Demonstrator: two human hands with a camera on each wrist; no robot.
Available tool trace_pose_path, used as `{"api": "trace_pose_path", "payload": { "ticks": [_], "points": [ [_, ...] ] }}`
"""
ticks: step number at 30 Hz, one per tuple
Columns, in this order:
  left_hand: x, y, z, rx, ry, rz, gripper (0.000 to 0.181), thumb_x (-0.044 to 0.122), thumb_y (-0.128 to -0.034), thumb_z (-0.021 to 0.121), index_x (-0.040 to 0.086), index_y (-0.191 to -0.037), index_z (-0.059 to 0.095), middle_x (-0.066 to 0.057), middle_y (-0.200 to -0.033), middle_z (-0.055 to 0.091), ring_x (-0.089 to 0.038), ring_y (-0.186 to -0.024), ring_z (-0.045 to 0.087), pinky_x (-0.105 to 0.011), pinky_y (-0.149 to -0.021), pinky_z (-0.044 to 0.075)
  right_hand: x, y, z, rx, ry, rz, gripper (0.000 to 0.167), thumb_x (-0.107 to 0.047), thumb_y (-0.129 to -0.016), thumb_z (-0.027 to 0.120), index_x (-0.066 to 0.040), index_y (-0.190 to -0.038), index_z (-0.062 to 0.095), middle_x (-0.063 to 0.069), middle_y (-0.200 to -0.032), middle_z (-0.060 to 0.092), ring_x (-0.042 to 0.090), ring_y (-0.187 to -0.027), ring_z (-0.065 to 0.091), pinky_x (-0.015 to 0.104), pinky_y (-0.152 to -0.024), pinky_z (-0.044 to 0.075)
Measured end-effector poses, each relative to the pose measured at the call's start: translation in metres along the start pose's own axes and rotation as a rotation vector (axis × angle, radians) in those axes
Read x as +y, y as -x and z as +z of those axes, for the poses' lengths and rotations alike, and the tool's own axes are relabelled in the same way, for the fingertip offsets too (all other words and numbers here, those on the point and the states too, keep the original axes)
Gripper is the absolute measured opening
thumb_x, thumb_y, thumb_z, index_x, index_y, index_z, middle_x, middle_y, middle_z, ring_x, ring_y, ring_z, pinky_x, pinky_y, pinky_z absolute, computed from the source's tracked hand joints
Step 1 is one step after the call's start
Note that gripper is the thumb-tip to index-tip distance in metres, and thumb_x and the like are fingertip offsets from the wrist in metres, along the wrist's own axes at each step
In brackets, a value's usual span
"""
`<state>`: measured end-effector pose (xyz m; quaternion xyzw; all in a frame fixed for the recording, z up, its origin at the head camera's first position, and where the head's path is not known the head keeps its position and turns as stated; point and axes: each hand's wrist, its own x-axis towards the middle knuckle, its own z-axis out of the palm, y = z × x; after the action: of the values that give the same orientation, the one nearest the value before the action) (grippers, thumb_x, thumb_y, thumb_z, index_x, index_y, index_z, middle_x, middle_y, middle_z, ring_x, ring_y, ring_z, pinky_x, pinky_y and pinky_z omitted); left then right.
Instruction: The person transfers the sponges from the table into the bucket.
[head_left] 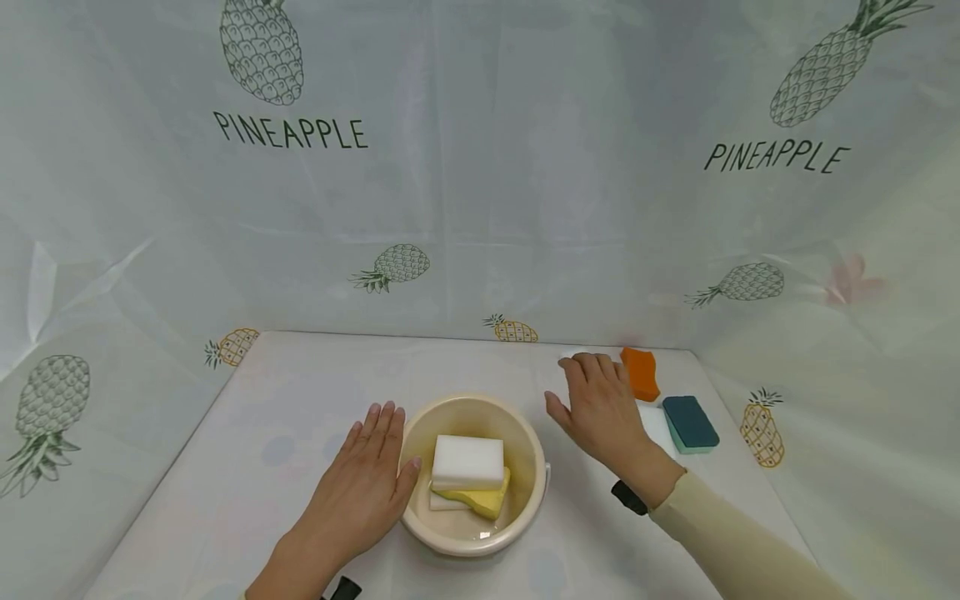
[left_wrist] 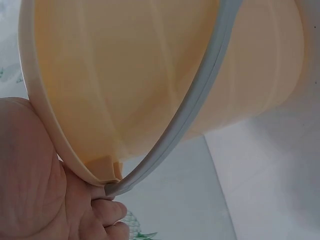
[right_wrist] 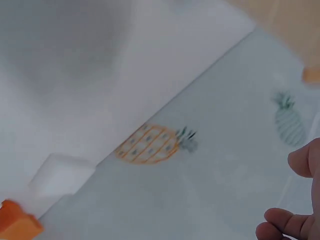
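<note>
- Midway between the side edges of the tabletop (head_left: pixel 300 400) stands a round, cream plastic bucket (head_left: pixel 474 547), with a thick rolled rim and a glossy inside floor.
- Inside the bucket, a smooth white block (head_left: pixel 468 460) with square edges rests on a yellow sponge (head_left: pixel 487 498); a corner of a lower white piece (head_left: pixel 447 502) shows beneath them.
- Down the bucket's faintly ribbed outer wall curves a smooth grey handle (left_wrist: pixel 170 130), hinged at a lug by the rim.
- Along the bucket's left side, the left hand (head_left: pixel 362 492) touches the rim, fingers straight and together, thumb at the lip; its grip is not closed round anything.
- Towards the tabletop's far right corner reaches the right hand (head_left: pixel 603 408), palm down, thumb spread and fingers slightly bent; its grip is loose, with nothing in it.
- Beside the right hand lie a wavy-sided orange sponge (head_left: pixel 640 373) near the far edge, a two-layer sponge (head_left: pixel 690 423), dark teal over pale green, near the right edge, and a partly hidden white slab (head_left: pixel 655 427).
- At the far edge, next to the orange sponge, sits a white foam-like block (right_wrist: pixel 64 175).
- Beyond the far edge rises a creased, slightly shiny sheet (head_left: pixel 525 183) printed with pineapples.
</note>
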<state>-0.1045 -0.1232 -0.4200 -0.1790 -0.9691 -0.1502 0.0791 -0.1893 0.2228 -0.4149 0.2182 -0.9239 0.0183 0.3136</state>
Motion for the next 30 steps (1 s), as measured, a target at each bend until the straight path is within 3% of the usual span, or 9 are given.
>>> {"api": "trace_pose_path", "payload": {
  "ticks": [8,17,21,26,30],
  "points": [
    [0.0,-0.001,-0.001,-0.015,-0.002,0.017,0.069,0.038,-0.1113,0.051,-0.006,-0.161,0.035,-0.025,-0.169,0.032,-0.04,-0.16,0.024,-0.058,-0.129,0.026,0.053,0.004,0.022,0.067,0.072,0.071,0.051,-0.029,-0.089,0.079,0.009,-0.118,0.064,0.027,-0.111,0.066,0.047,-0.102,0.06,0.059,-0.081,0.051],
    [-0.001,-0.001,-0.001,-0.023,-0.006,0.011,0.069,0.039,-0.1114,0.05,-0.006,-0.161,0.035,-0.026,-0.168,0.034,-0.04,-0.16,0.025,-0.058,-0.129,0.027,0.086,0.011,0.053,-0.011,0.14,0.199,0.054,-0.034,-0.089,0.082,0.012,-0.108,0.062,0.028,-0.106,0.064,0.046,-0.096,0.059,0.057,-0.076,0.052],
    [-0.001,-0.002,0.0,-0.027,-0.007,0.007,0.069,0.04,-0.1116,0.05,-0.006,-0.161,0.035,-0.026,-0.168,0.033,-0.04,-0.16,0.024,-0.058,-0.129,0.026,0.094,0.015,0.068,-0.11,0.144,0.259,0.056,-0.038,-0.09,0.081,0.011,-0.104,0.058,0.027,-0.102,0.06,0.045,-0.094,0.056,0.055,-0.076,0.05],
    [-0.001,-0.001,-0.001,-0.032,-0.024,0.003,0.07,0.041,-0.1116,0.049,-0.005,-0.161,0.035,-0.025,-0.168,0.033,-0.039,-0.16,0.024,-0.058,-0.129,0.026,0.099,0.019,0.084,-0.294,0.117,0.335,0.059,-0.045,-0.094,0.075,0.009,-0.103,0.053,0.028,-0.106,0.055,0.047,-0.103,0.052,0.058,-0.083,0.046],
    [0.0,-0.001,-0.002,-0.021,-0.028,0.003,0.069,0.04,-0.1112,0.05,-0.005,-0.161,0.036,-0.026,-0.167,0.035,-0.04,-0.16,0.026,-0.058,-0.129,0.025,0.101,0.019,0.097,-0.406,0.125,0.349,0.064,-0.052,-0.096,0.07,0.009,-0.106,0.053,0.029,-0.113,0.055,0.046,-0.108,0.05,0.059,-0.087,0.045]
  ]
}}
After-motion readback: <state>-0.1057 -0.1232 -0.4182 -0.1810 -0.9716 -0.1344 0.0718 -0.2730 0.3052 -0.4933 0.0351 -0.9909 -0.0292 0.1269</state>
